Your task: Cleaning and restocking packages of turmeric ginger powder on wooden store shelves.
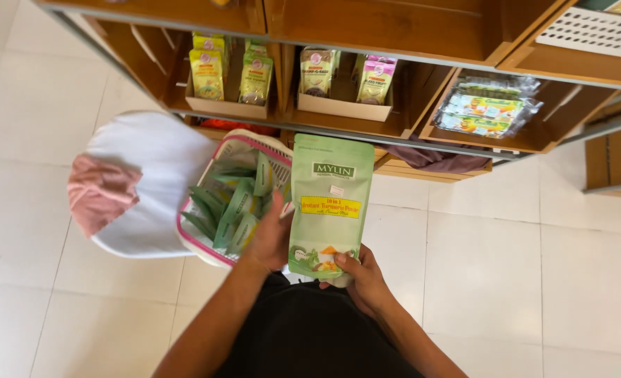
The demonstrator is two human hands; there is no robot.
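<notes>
At the centre of the frame, both hands are holding a light green stand-up pouch with a yellow label band (330,210) upright. The right hand (363,280) is gripping its bottom edge, thumb lying across the front, fingers closed behind. The left hand (272,238) is pressing against the pouch's left side, fingers curled around the back; how far they are closing cannot be told.

Just left of the pouch, a white plastic basket with a pink rim (235,147) is sitting on the white tiled floor (506,280), holding a loose pile of similar green pouches (230,206). The left hand is hovering over the basket's right edge.

At the upper part of the frame, a wooden shelf unit (394,28) is carrying three open containers: a cardboard tray with yellow-green packets (223,70), a second cardboard tray with pink-topped packets (345,77), and, to the right, a wooden compartment holding clear-wrapped flat packs (489,105).

At left, a white rounded stool with a pink cloth (100,192) is standing beside the basket.
</notes>
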